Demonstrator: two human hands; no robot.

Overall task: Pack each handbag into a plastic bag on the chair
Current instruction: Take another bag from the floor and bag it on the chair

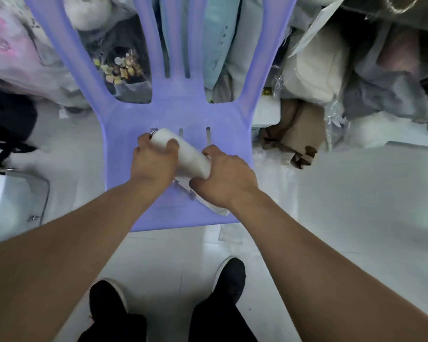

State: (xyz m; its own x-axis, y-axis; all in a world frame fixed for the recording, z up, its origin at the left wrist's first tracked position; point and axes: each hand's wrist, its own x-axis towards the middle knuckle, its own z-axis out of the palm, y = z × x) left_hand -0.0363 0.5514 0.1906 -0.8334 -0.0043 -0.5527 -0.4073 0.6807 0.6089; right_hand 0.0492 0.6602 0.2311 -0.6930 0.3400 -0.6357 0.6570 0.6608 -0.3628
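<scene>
On the chair seat [124, 149], left hand [153, 161] curled round the far-left end of a white tube-shaped handbag [183, 154], by its metal ring [154, 132]. Long axis slanting far left to near right. Right hand [223, 178] clasping the near end, over a plastic bag [218, 210].

chair [124, 124]: moulded plastic, lilac, smooth, soft sheen.
handbag [183, 151]: white, smooth, matt, possibly leather-like. The ring [154, 132] at its end is shiny metal.
floor [344, 193]: pale tile, glossy, faint joints.
silver bag [10, 201]: glossy, metallic-looking skin, hard shiny rim.
film [336, 114] over the goods behind the chair: clear plastic, crinkled, shiny.
black bag [8, 119]: matt, cloth-like.
shoes [230, 275]: black, matt.
</scene>
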